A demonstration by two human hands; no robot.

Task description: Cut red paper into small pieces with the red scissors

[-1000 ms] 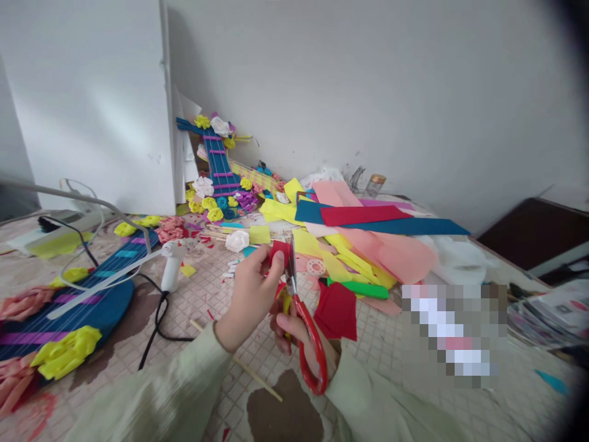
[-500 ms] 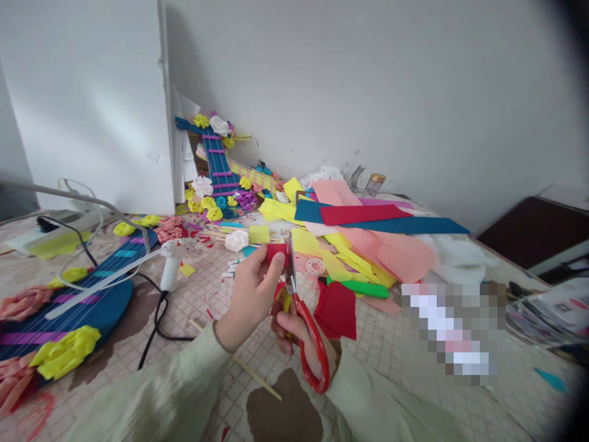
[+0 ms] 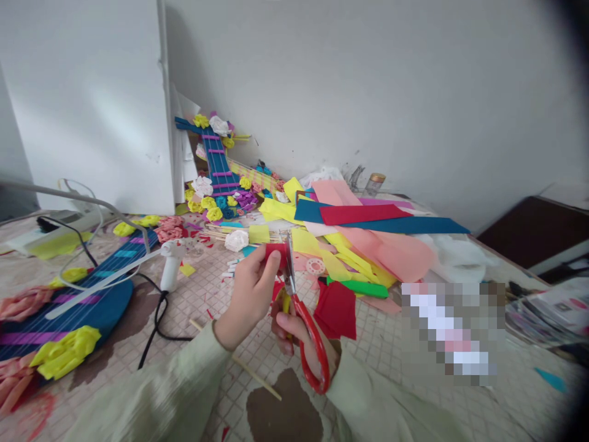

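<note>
Between thumb and fingers, my left hand (image 3: 251, 288) pinches a small piece of red crepe paper (image 3: 275, 253). My right hand (image 3: 299, 334) is wrapped round scissors (image 3: 314, 344) with red and yellow handles. Their blades point up and away from me, right at the paper's right edge; whether they touch it I cannot tell. More red paper squares (image 3: 337, 310) lie in a stack to the right of the scissors. Behind my hands are a white paper flower (image 3: 236, 240) and a yellow paper square (image 3: 259, 234).
A white glue gun (image 3: 170, 270) stands left, its black cord on the table. Blue paper guitars (image 3: 110, 301) with flowers lie left and lean at the back (image 3: 216, 159). Paper strips (image 3: 381, 226) and a green cutter (image 3: 363, 288) are at right; a wooden stick (image 3: 257, 377) lies in front.
My left hand and the red paper have shifted very slightly. The scissors are in nearly the same place.
</note>
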